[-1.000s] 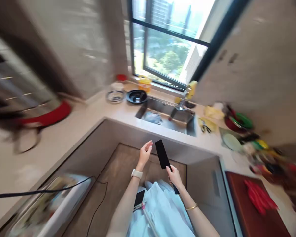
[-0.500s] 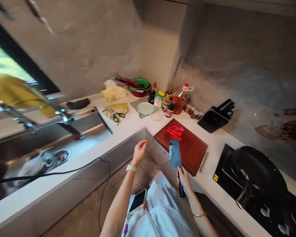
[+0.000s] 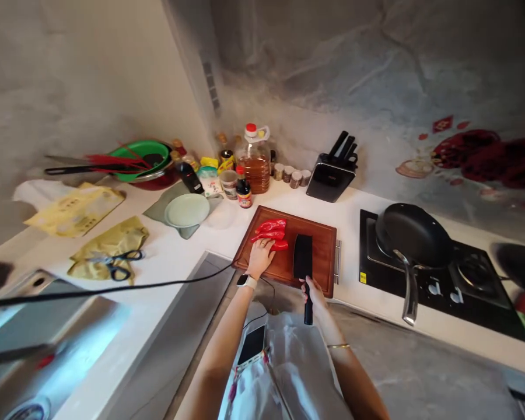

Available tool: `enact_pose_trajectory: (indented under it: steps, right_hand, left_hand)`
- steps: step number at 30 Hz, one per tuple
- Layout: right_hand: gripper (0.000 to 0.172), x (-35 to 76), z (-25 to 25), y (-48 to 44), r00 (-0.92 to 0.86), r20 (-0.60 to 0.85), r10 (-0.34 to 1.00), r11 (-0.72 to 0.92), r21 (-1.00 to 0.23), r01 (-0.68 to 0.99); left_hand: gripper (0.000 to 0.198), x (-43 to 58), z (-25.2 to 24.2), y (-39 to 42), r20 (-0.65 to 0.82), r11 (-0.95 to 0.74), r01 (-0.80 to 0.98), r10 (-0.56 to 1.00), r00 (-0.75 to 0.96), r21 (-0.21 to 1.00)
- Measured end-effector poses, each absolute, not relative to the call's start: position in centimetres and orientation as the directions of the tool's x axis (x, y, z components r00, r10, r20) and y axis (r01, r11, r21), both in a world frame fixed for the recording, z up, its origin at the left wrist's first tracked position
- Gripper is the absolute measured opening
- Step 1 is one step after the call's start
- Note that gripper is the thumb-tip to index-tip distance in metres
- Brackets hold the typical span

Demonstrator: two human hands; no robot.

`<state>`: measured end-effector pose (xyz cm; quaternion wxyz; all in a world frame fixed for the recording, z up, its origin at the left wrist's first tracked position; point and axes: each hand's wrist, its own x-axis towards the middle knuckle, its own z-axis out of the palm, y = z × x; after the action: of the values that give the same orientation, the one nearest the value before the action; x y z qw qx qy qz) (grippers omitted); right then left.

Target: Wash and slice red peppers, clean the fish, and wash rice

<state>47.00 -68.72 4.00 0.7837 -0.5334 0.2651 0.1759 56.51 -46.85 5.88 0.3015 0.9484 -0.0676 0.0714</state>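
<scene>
Red peppers (image 3: 271,227) lie in a small pile on the left half of a brown cutting board (image 3: 324,233). My left hand (image 3: 261,256) is on the near side of the pile, fingers curved over the lowest pepper and thumb beside it. Its fingertips are partly lost against the red. In my right hand (image 3: 315,291) is a black cleaver (image 3: 303,256), gripped by its handle, with the blade over the right part of the board and pointing away from me. Whether the blade touches the board I cannot tell.
A pale plate (image 3: 187,210), scissors (image 3: 118,262) and sauce bottles (image 3: 244,189) are to the left and behind. A knife block (image 3: 332,175) stands behind the board. Right is a stove with a frying pan (image 3: 413,236). A black cable (image 3: 157,284) crosses the lower left.
The view has turned right. My left hand has moved from the air in front of the counter onto the peppers. The cleaver, still in my right hand, is now further over the board.
</scene>
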Motion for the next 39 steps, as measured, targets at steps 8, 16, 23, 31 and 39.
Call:
enact_pose_trajectory:
  steps: [8, 16, 23, 31, 39]
  right_hand:
    - [0.046, 47.5, 3.4, -65.6, 0.771, -0.624, -0.132, 0.411, -0.742, -0.53]
    - [0.04, 48.0, 4.7, -67.8, 0.779, -0.517, -0.354, -0.051, -0.821, -0.568]
    - [0.033, 48.9, 8.3, -70.8, 0.887, -0.339, -0.313, -0.788, -0.429, -0.441]
    - [0.029, 49.5, 10.6, -71.5, 0.88, -0.428, -0.204, -0.901, -0.269, -0.34]
    - [0.031, 51.8, 13.6, -71.5, 0.821, -0.535, -0.197, -0.921, -0.185, -0.342]
  left_hand:
    - [0.036, 58.3, 4.2, -46.4, -0.04, -0.881, -0.218, -0.258, 0.965, 0.419]
    - [0.039, 55.7, 3.2, -49.7, -0.117, -0.801, -0.148, -0.261, 0.958, 0.58]
    - [0.041, 55.2, 3.7, -56.4, -0.157, -0.864, -0.021, -0.115, 0.981, 0.503]
    - [0.047, 54.8, 2.7, -59.1, -0.14, -0.912, 0.022, -0.039, 0.989, 0.409]
    - [0.046, 54.5, 1.6, -59.0, -0.103, -0.914, -0.025, -0.073, 0.992, 0.405]
